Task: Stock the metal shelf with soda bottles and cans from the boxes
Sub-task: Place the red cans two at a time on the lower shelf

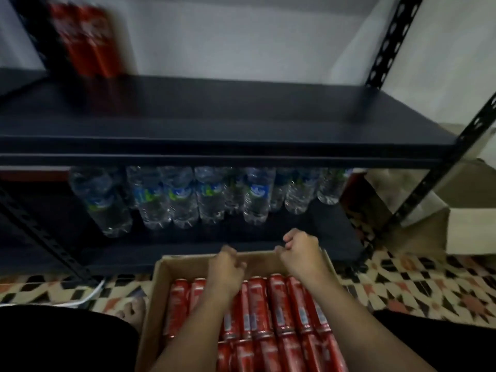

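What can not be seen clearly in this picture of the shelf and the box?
Head view only:
- Red pack on the dark metal shelf: motion blur, label unreadable.
- Clear plastic bottles: tops hidden by the shelf board.
- Red cans in the cardboard box: arms and bottom edge prevent counting.

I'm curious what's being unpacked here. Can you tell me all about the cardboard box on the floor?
The cardboard box is brown, open-topped and sits on the patterned floor before the shelf. It is filled with red cans lying on their sides in rows. Both hands, left and right, reach over it near its far rim; their grip is unclear.
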Tool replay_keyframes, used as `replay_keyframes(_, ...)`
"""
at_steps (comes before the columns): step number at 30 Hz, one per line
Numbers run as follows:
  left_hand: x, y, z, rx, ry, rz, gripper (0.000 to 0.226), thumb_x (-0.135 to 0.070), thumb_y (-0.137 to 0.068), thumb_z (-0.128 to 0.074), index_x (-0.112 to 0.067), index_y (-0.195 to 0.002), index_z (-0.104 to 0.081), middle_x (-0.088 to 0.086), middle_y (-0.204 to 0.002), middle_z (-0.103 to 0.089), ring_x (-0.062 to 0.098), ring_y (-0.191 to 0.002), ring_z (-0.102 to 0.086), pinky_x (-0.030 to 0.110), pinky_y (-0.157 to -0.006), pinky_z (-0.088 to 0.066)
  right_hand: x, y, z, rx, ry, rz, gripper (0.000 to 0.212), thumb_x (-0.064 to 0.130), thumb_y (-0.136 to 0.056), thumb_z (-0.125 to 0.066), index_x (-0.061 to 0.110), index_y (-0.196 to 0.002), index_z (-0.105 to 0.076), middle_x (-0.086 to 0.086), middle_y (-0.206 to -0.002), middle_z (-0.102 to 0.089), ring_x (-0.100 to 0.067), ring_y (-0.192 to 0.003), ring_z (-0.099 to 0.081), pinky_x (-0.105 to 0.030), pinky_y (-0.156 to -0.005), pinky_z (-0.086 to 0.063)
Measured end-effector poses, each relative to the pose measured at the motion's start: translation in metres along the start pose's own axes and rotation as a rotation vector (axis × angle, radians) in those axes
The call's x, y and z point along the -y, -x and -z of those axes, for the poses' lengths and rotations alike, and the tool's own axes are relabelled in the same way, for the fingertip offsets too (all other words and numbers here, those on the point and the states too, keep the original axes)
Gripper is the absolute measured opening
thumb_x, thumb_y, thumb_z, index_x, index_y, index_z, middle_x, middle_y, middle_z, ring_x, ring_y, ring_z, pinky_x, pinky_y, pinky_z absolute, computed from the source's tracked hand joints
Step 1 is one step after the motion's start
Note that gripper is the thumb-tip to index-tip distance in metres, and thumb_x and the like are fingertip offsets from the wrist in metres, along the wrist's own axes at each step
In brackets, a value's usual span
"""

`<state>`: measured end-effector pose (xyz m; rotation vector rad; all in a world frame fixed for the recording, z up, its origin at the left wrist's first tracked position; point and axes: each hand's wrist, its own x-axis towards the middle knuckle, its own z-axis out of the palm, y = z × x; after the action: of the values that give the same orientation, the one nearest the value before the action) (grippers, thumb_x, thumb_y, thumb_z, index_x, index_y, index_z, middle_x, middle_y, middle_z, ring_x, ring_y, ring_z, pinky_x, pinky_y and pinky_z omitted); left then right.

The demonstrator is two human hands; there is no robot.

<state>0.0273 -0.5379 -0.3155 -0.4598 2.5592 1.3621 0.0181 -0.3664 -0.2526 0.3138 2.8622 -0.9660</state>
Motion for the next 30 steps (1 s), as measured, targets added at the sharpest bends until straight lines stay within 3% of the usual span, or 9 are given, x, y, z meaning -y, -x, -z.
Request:
replay_keyframes(2,0.021,-0.007,-0.025,0.055,-0.042,0.061,0.031,-0.019,-0.096,-0.069,-0.009,-0.124,-0.063,0.01,-0.113,-0.073,0.024,-0.111,-0.067,0.02,-0.086,-0.044,-0.029,-0.006,-0.01,0.035,0.065,-0.07,0.024,0.019,-0.093,-0.068,0.011,-0.116,-0.066,-0.007,-0.11,-0.069,-0.021,-0.1,-0.066,-0.022,-0.074,-0.045)
replay_keyframes(7,0.055,-0.026,-0.076,0.139,-0.098,0.138,0.049,-0.028,-0.099,-0.068,-0.011,-0.141,-0.053,0.012,-0.125,-0.07,0.025,-0.116,-0.066,0.024,-0.09,-0.046,-0.085,-0.025,-0.045,0.153,0.182,-0.229,0.013,0.022,-0.093,-0.066,0.009,-0.091,-0.068,-0.005,-0.095,-0.072,-0.017,-0.082,-0.068,-0.03,-0.078,-0.058)
replay_keyframes(9,0.062,-0.035,-0.093,0.149,-0.095,0.165,0.052,-0.03,-0.098,-0.068,-0.01,-0.143,-0.051,0.013,-0.127,-0.068,0.027,-0.117,-0.065,0.027,-0.09,-0.047,-0.103,-0.031,-0.06,0.161,0.25,-0.258,0.024,0.027,-0.093,-0.063,0.011,-0.111,-0.066,-0.011,-0.116,-0.067,-0.025,-0.105,-0.064,-0.041,-0.093,-0.057)
replay_keyframes(12,0.071,-0.043,-0.114,0.18,-0.061,0.201,0.062,-0.036,-0.093,-0.073,-0.012,-0.144,-0.046,0.014,-0.131,-0.065,0.03,-0.121,-0.062,0.038,-0.101,-0.05,-0.12,-0.034,-0.074,0.129,0.415,-0.219,0.046,0.028,-0.098,-0.056,0.011,-0.139,-0.047,-0.014,-0.142,-0.046,-0.031,-0.13,-0.044,-0.042,-0.105,-0.046)
replay_keyframes(16,0.078,-0.043,-0.13,0.244,-0.048,0.23,0.096,-0.031,-0.084,-0.084,-0.026,-0.158,-0.023,0.014,-0.149,-0.05,0.031,-0.134,-0.053,0.047,-0.109,-0.048,-0.127,-0.038,-0.085,0.079,0.655,-0.136,0.058,0.019,-0.098,-0.056,0.007,-0.15,-0.033,-0.017,-0.141,-0.041,-0.032,-0.127,-0.043,-0.039,-0.099,-0.048)
replay_keyframes(19,0.083,-0.046,-0.133,0.259,-0.048,0.241,0.107,-0.026,-0.083,-0.084,-0.031,-0.162,-0.013,0.014,-0.158,-0.037,0.033,-0.143,-0.044,0.047,-0.114,-0.043,-0.127,-0.039,-0.087,0.071,0.734,-0.113,0.044,0.015,-0.096,-0.058,0.01,-0.137,-0.043,-0.017,-0.133,-0.042,-0.032,-0.121,-0.045,-0.037,-0.096,-0.049)
replay_keyframes(22,0.085,-0.047,-0.133,0.244,0.008,0.225,0.098,-0.022,-0.081,-0.086,-0.032,-0.158,-0.026,0.01,-0.151,-0.048,0.028,-0.136,-0.051,0.047,-0.109,-0.048,-0.127,-0.035,-0.089,0.044,0.717,-0.107,0.045,0.018,-0.094,-0.062,0.016,-0.134,-0.041,-0.017,-0.13,-0.043,-0.032,-0.118,-0.046,-0.039,-0.097,-0.049)
replay_keyframes(27,0.081,-0.029,-0.131,0.139,0.122,0.137,0.091,-0.016,-0.079,-0.087,-0.04,-0.147,-0.033,0.004,-0.141,-0.054,0.022,-0.126,-0.057,0.042,-0.1,-0.053,-0.127,-0.024,-0.091,0.157,0.453,-0.119,0.071,0.026,-0.089,-0.073,0.027,-0.137,-0.021,-0.021,-0.141,-0.032,-0.038,-0.124,-0.047,-0.054,-0.102,-0.048)
replay_keyframes(30,0.076,-0.014,-0.123,0.111,0.154,0.026,0.095,-0.016,-0.085,-0.081,-0.043,-0.157,-0.024,-0.004,-0.147,-0.044,0.013,-0.132,-0.047,0.035,-0.104,-0.045,-0.126,-0.02,-0.076,0.078,0.298,-0.084,0.056,0.028,-0.091,-0.067,0.029,-0.131,-0.028,-0.013,-0.139,-0.04,-0.03,-0.119,-0.051,-0.048,-0.101,-0.05)
